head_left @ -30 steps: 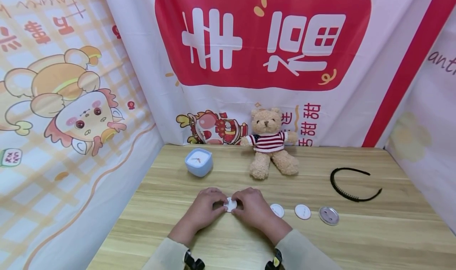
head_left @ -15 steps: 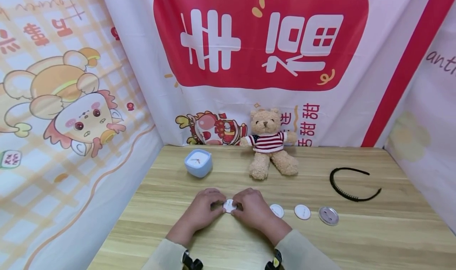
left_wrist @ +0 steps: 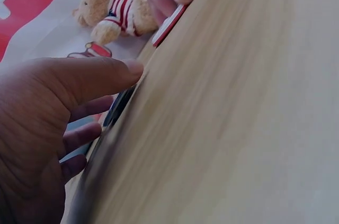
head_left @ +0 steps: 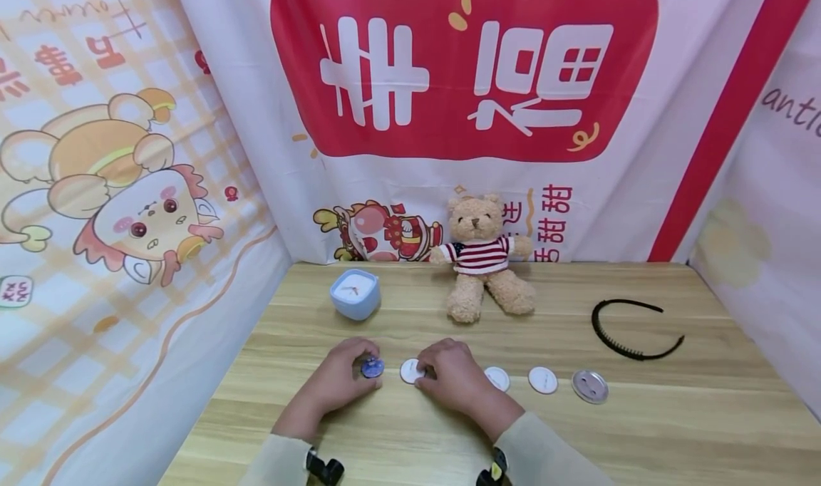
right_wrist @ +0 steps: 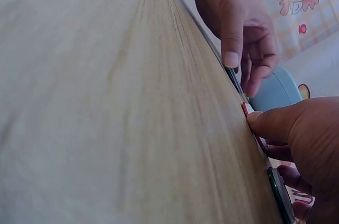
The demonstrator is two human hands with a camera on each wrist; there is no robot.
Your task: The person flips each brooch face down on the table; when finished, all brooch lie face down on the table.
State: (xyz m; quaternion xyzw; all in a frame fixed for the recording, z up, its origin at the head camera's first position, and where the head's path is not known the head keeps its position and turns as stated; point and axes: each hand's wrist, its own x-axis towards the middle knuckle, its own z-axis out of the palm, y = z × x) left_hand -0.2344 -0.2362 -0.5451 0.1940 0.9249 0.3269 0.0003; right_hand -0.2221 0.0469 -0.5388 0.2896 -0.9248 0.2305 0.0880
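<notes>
A small round blue badge [head_left: 373,368] lies between the thumb and fingers of my left hand [head_left: 336,375], which curl round its edge; in the left wrist view it shows edge-on as a dark disc [left_wrist: 117,107]. Beside it is a white round badge [head_left: 411,371], its red rim visible in the right wrist view. My right hand [head_left: 452,375] pinches this white badge at its right side with thumb and finger. Close to the right hand's fingers, a green-rimmed badge [right_wrist: 280,195] shows in the right wrist view; the hand hides it in the head view.
Along the row to the right lie two white badges [head_left: 543,380] and a silver one [head_left: 590,387]. Behind stand a blue clock [head_left: 355,295] and a teddy bear [head_left: 479,254]. A black headband [head_left: 631,340] lies at the right of the wooden table [head_left: 385,443].
My left hand has let go of the white badge and moved left, and the blue badge has come into sight within its fingers. The right hand has stayed on the white badge.
</notes>
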